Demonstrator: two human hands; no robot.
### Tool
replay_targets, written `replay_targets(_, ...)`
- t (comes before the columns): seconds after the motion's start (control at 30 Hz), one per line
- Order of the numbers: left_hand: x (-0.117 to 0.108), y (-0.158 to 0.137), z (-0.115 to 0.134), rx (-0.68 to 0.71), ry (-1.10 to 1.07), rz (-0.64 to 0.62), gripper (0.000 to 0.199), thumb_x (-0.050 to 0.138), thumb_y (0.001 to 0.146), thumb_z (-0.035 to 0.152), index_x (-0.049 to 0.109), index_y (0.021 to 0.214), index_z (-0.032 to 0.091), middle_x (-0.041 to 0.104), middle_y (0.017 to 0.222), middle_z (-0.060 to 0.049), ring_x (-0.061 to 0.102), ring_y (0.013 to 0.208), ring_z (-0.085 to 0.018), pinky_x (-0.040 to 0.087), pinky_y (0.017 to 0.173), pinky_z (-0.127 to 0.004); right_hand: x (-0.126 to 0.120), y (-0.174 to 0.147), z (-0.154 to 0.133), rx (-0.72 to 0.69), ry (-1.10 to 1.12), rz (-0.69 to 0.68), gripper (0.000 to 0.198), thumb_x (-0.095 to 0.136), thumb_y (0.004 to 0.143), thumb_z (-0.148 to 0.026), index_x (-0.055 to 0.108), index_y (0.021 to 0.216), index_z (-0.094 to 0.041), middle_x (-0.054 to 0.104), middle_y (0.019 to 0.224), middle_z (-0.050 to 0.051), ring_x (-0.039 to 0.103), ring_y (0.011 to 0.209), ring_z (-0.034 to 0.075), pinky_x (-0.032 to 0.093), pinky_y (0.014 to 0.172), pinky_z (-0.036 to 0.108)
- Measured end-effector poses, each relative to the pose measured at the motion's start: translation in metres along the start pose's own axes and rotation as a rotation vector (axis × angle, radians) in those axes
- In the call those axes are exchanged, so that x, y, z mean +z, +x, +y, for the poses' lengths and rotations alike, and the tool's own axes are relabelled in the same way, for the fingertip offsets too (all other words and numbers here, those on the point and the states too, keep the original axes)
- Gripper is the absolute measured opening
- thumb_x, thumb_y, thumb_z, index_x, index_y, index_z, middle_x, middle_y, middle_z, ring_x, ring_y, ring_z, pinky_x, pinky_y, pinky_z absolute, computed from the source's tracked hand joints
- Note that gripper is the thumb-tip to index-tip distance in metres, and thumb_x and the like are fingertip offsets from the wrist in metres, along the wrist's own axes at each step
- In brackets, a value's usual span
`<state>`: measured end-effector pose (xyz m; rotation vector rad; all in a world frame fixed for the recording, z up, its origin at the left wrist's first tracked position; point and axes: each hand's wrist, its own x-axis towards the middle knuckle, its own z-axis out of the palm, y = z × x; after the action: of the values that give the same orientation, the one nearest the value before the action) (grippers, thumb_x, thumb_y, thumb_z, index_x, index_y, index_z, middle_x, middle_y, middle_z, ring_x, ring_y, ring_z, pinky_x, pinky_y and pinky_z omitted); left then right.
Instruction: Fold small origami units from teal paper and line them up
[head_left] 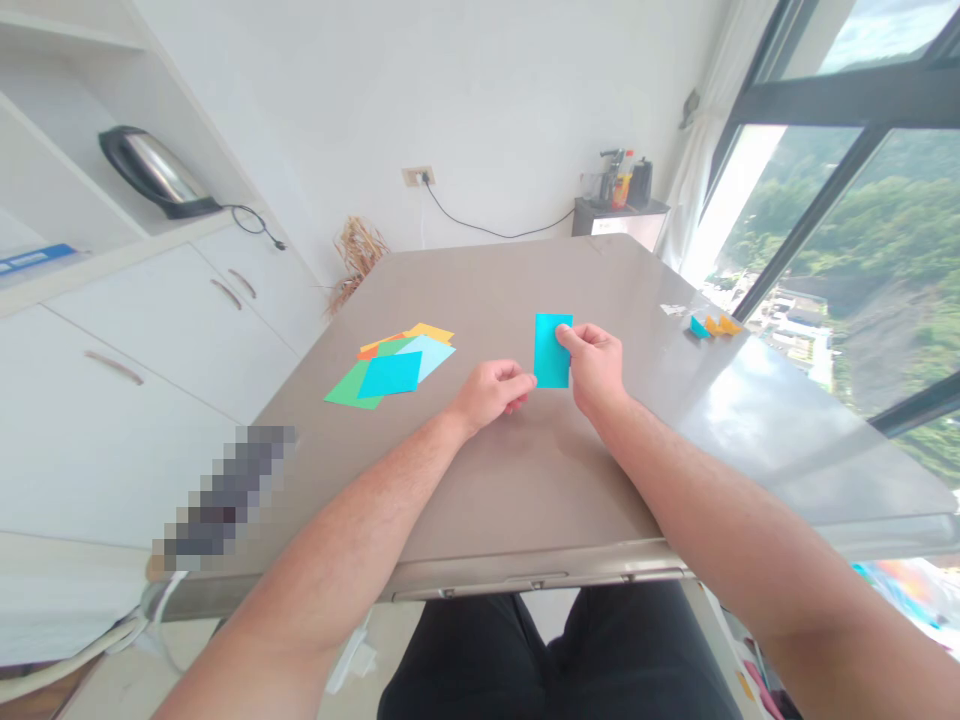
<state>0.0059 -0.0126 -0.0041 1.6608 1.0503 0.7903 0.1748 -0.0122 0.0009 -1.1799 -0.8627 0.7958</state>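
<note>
A bright blue sheet of paper (550, 350), a narrow rectangle, is held up above the table in front of me. My right hand (598, 365) grips it by its right edge, thumb flat on the near face and the other fingers behind. At its lower left corner, my left hand (495, 392) pinches the paper between thumb and fingers. Left of my hands lies a loose, overlapping spread of coloured sheets: a blue sheet (390, 375) on top, with a green sheet (356, 387), a pale blue sheet (431, 355) and a yellow sheet (433, 332) showing.
Small folded paper pieces (720, 326), blue and orange, sit on the grey table (510, 275) near the window. A blurred dark object (232, 495) lies at the left edge. A kettle (161, 172) stands on the cabinet; bottles (624, 180) stand beyond the table.
</note>
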Motion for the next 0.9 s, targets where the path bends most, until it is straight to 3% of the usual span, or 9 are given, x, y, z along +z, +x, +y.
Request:
replay_targets(0.1, 0.001, 0.002, -0.001, 0.051, -0.093, 0.084, 0.033, 0.075, 0.076, 0.046, 0.070, 0.094, 0.018, 0.071, 0.082, -0.003, 0.063, 0.071, -0.015, 0.049, 0.061, -0.026, 0.003, -0.005, 0.001, 0.011, 0.020, -0.052, 0.034, 0.072, 0.071, -0.039, 0.047, 0.057, -0.022, 0.039, 0.058, -0.005, 0.034, 0.056, 0.010, 0.031, 0.052, 0.027)
replay_targets(0.17, 0.002, 0.004, -0.003, 0.123, -0.085, 0.140, 0.028, 0.075, 0.076, 0.044, 0.068, 0.085, 0.018, 0.070, 0.079, -0.002, 0.063, 0.070, -0.014, 0.050, 0.066, -0.027, 0.006, -0.008, 0.003, 0.005, 0.023, -0.088, 0.033, 0.074, 0.070, -0.040, 0.050, 0.057, -0.021, 0.041, 0.058, -0.005, 0.036, 0.057, 0.010, 0.032, 0.053, 0.027)
replay_targets(0.27, 0.004, 0.007, -0.006, 0.122, -0.090, 0.239, 0.020, 0.071, 0.076, 0.036, 0.062, 0.071, 0.019, 0.065, 0.068, 0.001, 0.060, 0.065, -0.013, 0.050, 0.065, -0.027, 0.009, -0.010, 0.006, 0.000, 0.041, -0.146, 0.033, 0.075, 0.071, -0.042, 0.054, 0.058, -0.020, 0.046, 0.058, -0.004, 0.040, 0.057, 0.010, 0.035, 0.056, 0.027)
replay_targets(0.4, 0.001, 0.011, -0.008, 0.082, -0.172, 0.333, 0.015, 0.065, 0.077, 0.033, 0.059, 0.073, 0.020, 0.063, 0.068, 0.002, 0.059, 0.065, -0.014, 0.048, 0.061, -0.027, 0.007, -0.007, 0.011, 0.027, 0.028, -0.275, 0.026, 0.074, 0.072, -0.039, 0.058, 0.062, -0.021, 0.056, 0.060, -0.002, 0.052, 0.061, 0.013, 0.044, 0.063, 0.030)
replay_targets(0.53, -0.012, 0.013, -0.009, 0.106, -0.002, 0.479, 0.016, 0.064, 0.080, 0.035, 0.064, 0.075, 0.020, 0.064, 0.073, 0.001, 0.057, 0.071, -0.015, 0.045, 0.064, -0.027, 0.004, -0.005, 0.013, 0.101, -0.102, -0.410, 0.013, 0.071, 0.067, -0.027, 0.060, 0.067, -0.021, 0.062, 0.063, -0.001, 0.056, 0.064, 0.014, 0.046, 0.066, 0.031)
replay_targets(0.6, -0.020, 0.012, -0.008, 0.108, 0.145, 0.422, 0.016, 0.064, 0.080, 0.035, 0.065, 0.076, 0.020, 0.065, 0.074, 0.001, 0.057, 0.072, -0.016, 0.044, 0.066, -0.027, 0.003, -0.005, 0.012, 0.089, -0.201, -0.429, 0.011, 0.070, 0.065, -0.025, 0.064, 0.073, -0.021, 0.062, 0.066, -0.002, 0.055, 0.064, 0.014, 0.044, 0.063, 0.030)
replay_targets(0.73, -0.028, 0.007, -0.005, 0.152, 0.383, 0.255, 0.013, 0.063, 0.080, 0.032, 0.067, 0.075, 0.020, 0.067, 0.073, 0.000, 0.056, 0.070, -0.016, 0.043, 0.068, -0.029, 0.002, -0.007, 0.010, -0.021, -0.396, -0.465, 0.028, 0.074, 0.066, -0.035, 0.074, 0.089, -0.021, 0.068, 0.078, 0.001, 0.055, 0.067, 0.014, 0.042, 0.060, 0.028)
replay_targets(0.9, -0.025, 0.006, -0.001, 0.184, 0.409, 0.146, 0.013, 0.064, 0.078, 0.030, 0.067, 0.072, 0.019, 0.064, 0.067, 0.001, 0.054, 0.066, -0.015, 0.042, 0.066, -0.028, 0.000, -0.009, 0.007, -0.087, -0.539, -0.542, 0.017, 0.069, 0.069, -0.036, 0.071, 0.070, -0.019, 0.060, 0.063, -0.002, 0.048, 0.060, 0.012, 0.036, 0.054, 0.027)
